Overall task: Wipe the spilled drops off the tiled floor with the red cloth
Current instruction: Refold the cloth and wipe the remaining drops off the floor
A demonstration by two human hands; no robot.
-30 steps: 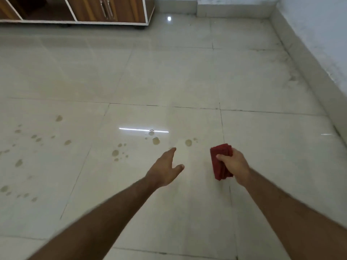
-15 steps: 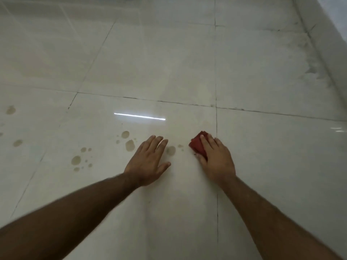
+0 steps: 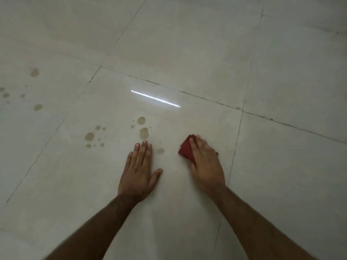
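Note:
My right hand (image 3: 205, 163) presses the folded red cloth (image 3: 185, 150) flat on the pale tiled floor (image 3: 187, 53); only the cloth's left part shows past my fingers. My left hand (image 3: 139, 172) lies palm down on the tile, fingers together, holding nothing. Between the two hands sits one brownish drop (image 3: 160, 151). A larger drop (image 3: 144, 133) and a round one (image 3: 141, 120) lie just beyond my left fingertips. A cluster of small drops (image 3: 93, 136) is further left.
More drops (image 3: 34, 72) dot the tile at the far left edge. Dark grout lines (image 3: 235, 147) run right of my right hand and across the floor beyond. A bright streak of reflected light (image 3: 155, 98) lies on the tile ahead.
The view has dropped closer to the floor. My left hand has settled flat on the tile. My right hand with the cloth has shifted slightly right, away from the drop between the hands.

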